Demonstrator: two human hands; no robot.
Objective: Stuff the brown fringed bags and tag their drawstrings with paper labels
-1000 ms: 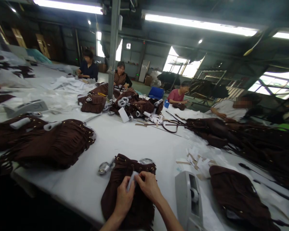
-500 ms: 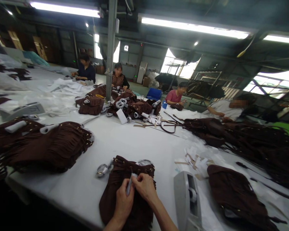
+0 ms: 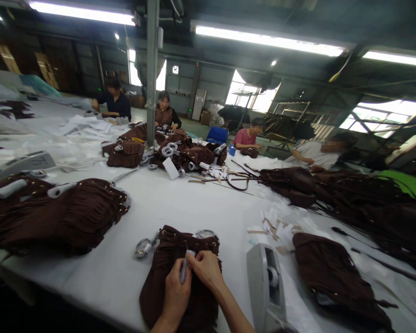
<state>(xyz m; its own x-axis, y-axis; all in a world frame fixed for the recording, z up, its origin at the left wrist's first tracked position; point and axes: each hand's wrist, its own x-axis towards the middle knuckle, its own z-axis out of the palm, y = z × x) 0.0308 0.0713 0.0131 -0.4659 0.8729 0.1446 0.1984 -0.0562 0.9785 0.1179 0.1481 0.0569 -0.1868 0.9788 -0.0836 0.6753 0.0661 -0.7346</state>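
Observation:
A dark brown fringed suede bag (image 3: 166, 273) lies on the white table (image 3: 197, 206) right in front of me. My left hand (image 3: 176, 291) and my right hand (image 3: 205, 269) are both pinched on a small whitish strip (image 3: 184, 265) held over the bag's middle. The bag's metal hardware, wrapped in clear film (image 3: 143, 247), sticks out at its upper left corner. A grey tape dispenser (image 3: 265, 284) stands just right of my right forearm.
Piles of brown fringed bags lie at the left (image 3: 62, 215), the far middle (image 3: 180, 152) and the right (image 3: 336, 277). Paper scraps (image 3: 275, 229) lie beyond the dispenser. Several people work seated along the table's far side. A steel post (image 3: 151, 69) rises from the table's middle.
My hands stay pinched on the strip over the bag. The camera has swung slightly right, so everything sits a little further left in view.

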